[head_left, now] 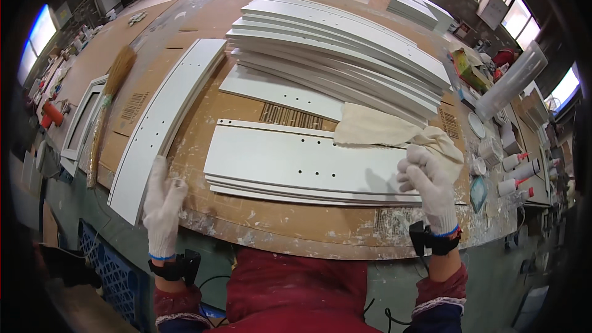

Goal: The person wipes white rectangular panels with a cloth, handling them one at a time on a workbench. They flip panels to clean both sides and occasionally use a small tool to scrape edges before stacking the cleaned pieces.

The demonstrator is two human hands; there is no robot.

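My left hand (163,206), in a white knit glove, is at the near end of the long white panels (179,86) stacked on the left. Its index finger points forward along their right edge, the thumb stands apart, and nothing is in it. My gloved right hand (430,185) is over the right end of a low stack of white drilled panels (265,154) in front of me. Its fingers are loosely bent and I see nothing in them. A cream cloth (376,124) lies just beyond that hand, partly across the stack's far edge.
A tall pile of white boards (333,43) stands at the back, with another drilled board (277,92) before it. Left are a straw brush (117,74) and a white frame (83,123). Bottles (512,172) and a clear roll (512,83) are at right. Cardboard (246,216) covers the table.
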